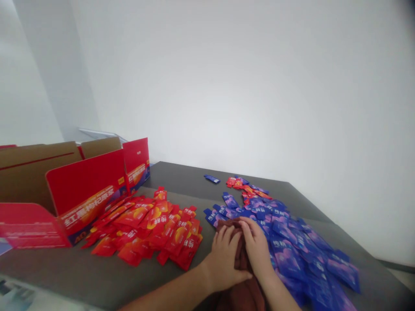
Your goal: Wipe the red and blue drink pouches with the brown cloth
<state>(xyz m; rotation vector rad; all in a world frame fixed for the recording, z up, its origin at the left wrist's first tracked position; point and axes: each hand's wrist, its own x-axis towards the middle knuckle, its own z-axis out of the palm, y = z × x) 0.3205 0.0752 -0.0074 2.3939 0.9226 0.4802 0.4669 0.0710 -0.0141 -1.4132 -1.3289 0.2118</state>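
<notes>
Mostly dark grey table (181, 175); open red cardboard box (84, 185) far left, red sachet pile (149, 229) left-centre, blue sachet pile (292, 246) right. Near centre between the piles lies a brown cloth (241, 293), both hands on it: left hand (223, 259) and right hand (257, 248) side by side, fingers flat, pressing, not gripping.

Both hands are pressed down flat on a dark reddish-brown cloth (241, 289) bunched up on the grey table (97, 276): left hand (223, 259) and right hand (257, 250) side by side, touching. Just left of them there's a heap of shiny red and orange foil sachets (149, 229), and on the right a big spread of blue and purple foil sachets (301, 255). An open red cardboard box (87, 190) sits at the far left, right beside the red heap.
</notes>
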